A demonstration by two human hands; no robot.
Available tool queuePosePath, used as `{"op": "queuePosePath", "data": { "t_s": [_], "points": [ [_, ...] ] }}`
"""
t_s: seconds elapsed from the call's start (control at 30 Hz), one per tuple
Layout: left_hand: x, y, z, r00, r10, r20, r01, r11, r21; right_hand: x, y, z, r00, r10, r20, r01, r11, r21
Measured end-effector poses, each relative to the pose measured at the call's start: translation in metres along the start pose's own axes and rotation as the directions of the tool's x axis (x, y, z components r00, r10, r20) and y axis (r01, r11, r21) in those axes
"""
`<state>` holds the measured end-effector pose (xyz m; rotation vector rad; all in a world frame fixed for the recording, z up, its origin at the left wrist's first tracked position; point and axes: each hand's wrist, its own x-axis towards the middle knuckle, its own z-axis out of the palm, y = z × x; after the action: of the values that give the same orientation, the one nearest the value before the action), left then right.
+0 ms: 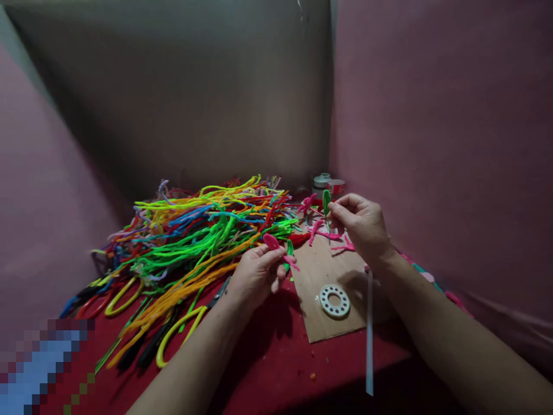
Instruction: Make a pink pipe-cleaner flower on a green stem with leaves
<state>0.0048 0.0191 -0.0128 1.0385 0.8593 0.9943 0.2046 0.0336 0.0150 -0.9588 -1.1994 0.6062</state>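
My left hand [254, 271] pinches a pink pipe-cleaner flower [272, 241] between thumb and fingers, its petals sticking out past the fingertips. A green loop [290, 248] shows beside those fingers; whether it is joined to the flower I cannot tell. Higher and to the right, my right hand [363, 225] is closed on a green pipe-cleaner leaf [326, 203], held upright by its lower end, with a thin stem hanging below. Under and behind the right hand, pink pipe-cleaner pieces [317, 230] lie around the top of a cardboard sheet [317, 325].
A big heap of coloured pipe cleaners [203, 230] covers the left of the red cloth [276, 369]. Yellow-handled scissors [162, 346] lie in front. On the cardboard rest a white ring with holes [334, 301] and a translucent stick [370, 346]. Small containers [321, 181] stand behind, near the walls.
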Motion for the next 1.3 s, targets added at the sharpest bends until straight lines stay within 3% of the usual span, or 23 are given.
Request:
{"op": "queuePosePath", "data": {
  "t_s": [0.1,0.17,0.27,0.33,0.43,0.53,0.67,0.77,0.83,0.93,0.97,1.03,1.07,1.17,1.3],
  "points": [
    [0.004,-0.001,-0.004,0.999,0.026,-0.019,-0.026,1.000,0.005,0.000,-0.004,-0.030,0.994,-0.106,-0.037,0.092,0.957,-0.274],
    [0.006,0.000,-0.006,0.998,0.024,-0.051,-0.023,1.000,0.009,-0.009,-0.003,-0.056,0.984,-0.168,-0.054,0.121,0.869,-0.481],
    [0.006,0.001,-0.008,0.997,0.019,-0.078,-0.016,0.999,0.046,-0.031,0.005,-0.095,0.989,-0.146,0.006,0.096,0.616,-0.782],
    [0.006,0.001,-0.007,0.997,0.016,-0.077,-0.010,0.997,0.071,-0.047,0.015,-0.112,0.987,-0.031,0.156,0.155,0.406,-0.900],
    [0.005,-0.002,-0.005,0.998,0.004,-0.064,0.002,0.995,0.097,-0.066,0.029,-0.119,0.952,0.109,0.288,0.265,0.187,-0.946],
    [0.006,-0.008,-0.004,0.999,0.013,-0.031,-0.008,0.988,0.155,-0.074,0.039,-0.114,0.955,0.139,0.262,0.249,0.106,-0.963],
    [0.007,-0.012,-0.005,0.999,0.035,-0.015,-0.030,0.975,0.222,-0.075,0.046,-0.109,0.957,0.077,0.279,0.267,0.132,-0.955],
    [0.008,-0.012,-0.006,0.999,0.037,-0.014,-0.033,0.967,0.252,-0.079,0.047,-0.111,0.958,-0.031,0.286,0.286,0.198,-0.937],
    [0.008,-0.012,-0.007,0.999,0.049,-0.022,-0.043,0.971,0.234,-0.084,0.043,-0.112,0.953,-0.151,0.263,0.298,0.316,-0.900],
    [0.009,-0.011,-0.007,0.997,0.069,-0.034,-0.061,0.978,0.198,-0.091,0.026,-0.109,0.952,-0.287,0.111,0.270,0.609,-0.746],
    [0.009,-0.011,-0.008,0.997,0.072,-0.035,-0.064,0.980,0.190,-0.091,0.018,-0.107,0.962,-0.270,0.032,0.222,0.713,-0.665],
    [0.009,-0.010,-0.008,0.997,0.071,-0.031,-0.065,0.985,0.161,-0.087,0.002,-0.100,0.990,-0.080,-0.120,0.025,0.916,-0.401],
    [0.008,-0.008,-0.008,0.997,0.075,-0.024,-0.072,0.989,0.131,-0.082,-0.005,-0.095,0.989,0.049,-0.142,-0.082,0.968,-0.239],
    [0.006,-0.001,-0.009,0.993,0.122,0.002,-0.122,0.992,0.012,-0.062,-0.025,-0.072,0.967,0.252,-0.042,-0.242,0.957,0.160],
    [0.004,0.009,-0.013,0.976,0.202,-0.077,-0.205,0.978,-0.034,-0.032,-0.037,-0.025,0.919,0.320,0.229,-0.388,0.833,0.395]
  ]
}}
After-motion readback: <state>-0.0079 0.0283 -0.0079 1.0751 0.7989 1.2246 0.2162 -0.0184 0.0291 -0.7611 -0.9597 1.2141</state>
